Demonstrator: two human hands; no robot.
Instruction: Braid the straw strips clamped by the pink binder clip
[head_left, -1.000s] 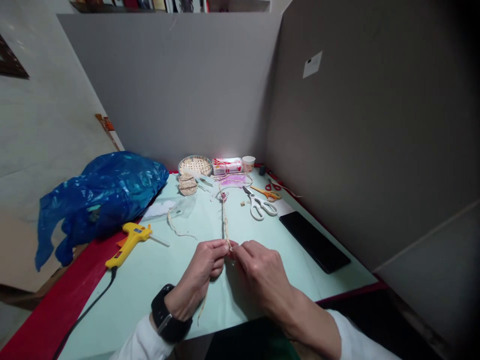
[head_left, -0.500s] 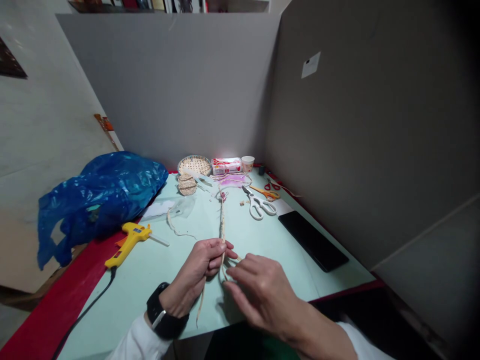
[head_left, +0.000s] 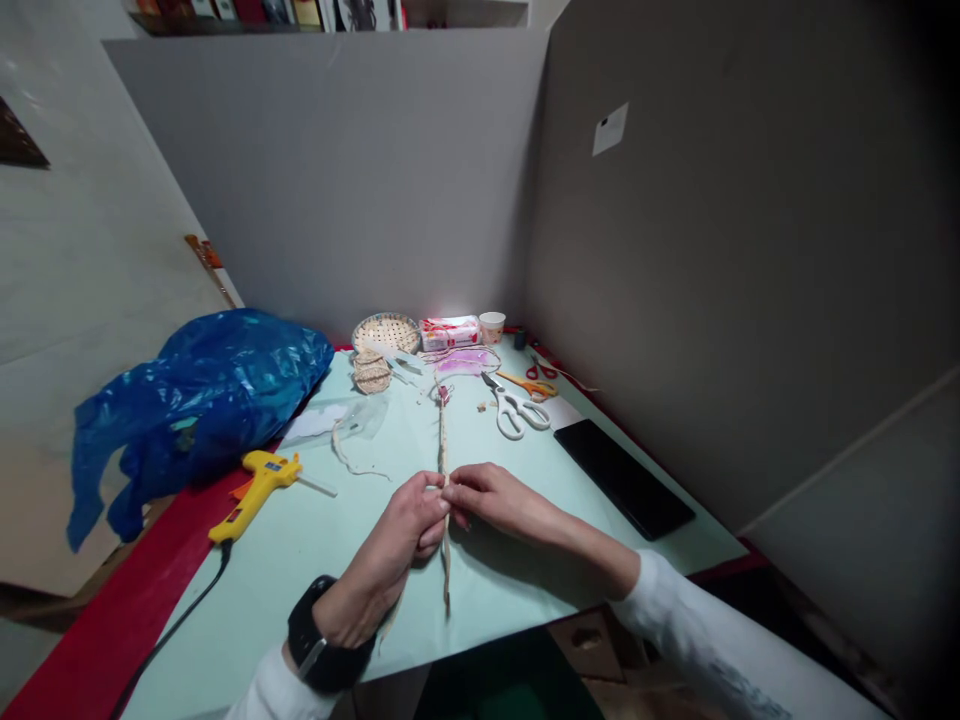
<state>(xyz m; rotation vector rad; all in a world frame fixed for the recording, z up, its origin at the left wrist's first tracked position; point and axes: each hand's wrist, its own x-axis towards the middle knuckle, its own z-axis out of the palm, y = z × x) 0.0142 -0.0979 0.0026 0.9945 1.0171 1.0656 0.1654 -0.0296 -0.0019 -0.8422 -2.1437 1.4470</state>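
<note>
A pale braided cord (head_left: 443, 438) runs straight toward me from a small pinkish clip (head_left: 444, 396) at the middle of the table. My left hand (head_left: 409, 522), with a black watch on its wrist, pinches the cord near its lower part. My right hand (head_left: 499, 498) meets it there from the other side, thumb and fingers closed on the same cord. Below the fingers hang loose strand ends (head_left: 448, 580), one straight down and another under my left hand. The exact spot between the fingertips is hidden.
On the left lie a yellow glue gun (head_left: 255, 495) and a blue plastic bag (head_left: 217, 380). White scissors (head_left: 514, 410), orange scissors (head_left: 531, 385) and a black phone-like slab (head_left: 622, 478) are on the right. A woven basket (head_left: 386, 332) and a paper cup (head_left: 492, 327) stand at the back.
My right hand has moved up and in from the loose strands to the cord beside my left fingers. The strands now hang together below. My left hand keeps its grip.
</note>
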